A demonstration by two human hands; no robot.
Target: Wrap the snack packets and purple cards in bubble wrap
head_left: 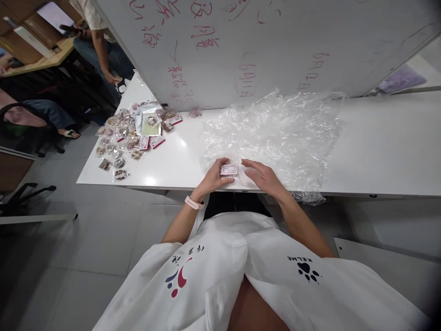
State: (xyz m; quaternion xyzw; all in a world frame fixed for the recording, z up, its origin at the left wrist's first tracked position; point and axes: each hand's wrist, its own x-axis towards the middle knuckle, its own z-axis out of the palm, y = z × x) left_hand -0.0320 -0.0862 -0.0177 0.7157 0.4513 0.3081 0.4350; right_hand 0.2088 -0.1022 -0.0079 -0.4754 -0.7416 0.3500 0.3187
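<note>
My left hand (215, 177), with a pale pink band on its wrist, holds a small labelled packet (228, 170) at the table's front edge. Its thumb and fingers lie around the packet's sides; the printed white label with a red edge faces up. Just to the right, my right hand (261, 176) hovers over clear plastic with its fingers apart, and I see nothing held in it. Beneath and behind both hands spreads a large heap of crinkled clear plastic bags (275, 131), partly hanging over the front edge.
Several small wrapped packets (126, 131), red-and-white cards (157, 141) and a silvery-green pouch (150, 125) lie piled at the left of the white table (386, 147). A whiteboard (275, 41) with red writing stands behind. Another person (99, 46) sits at the upper left.
</note>
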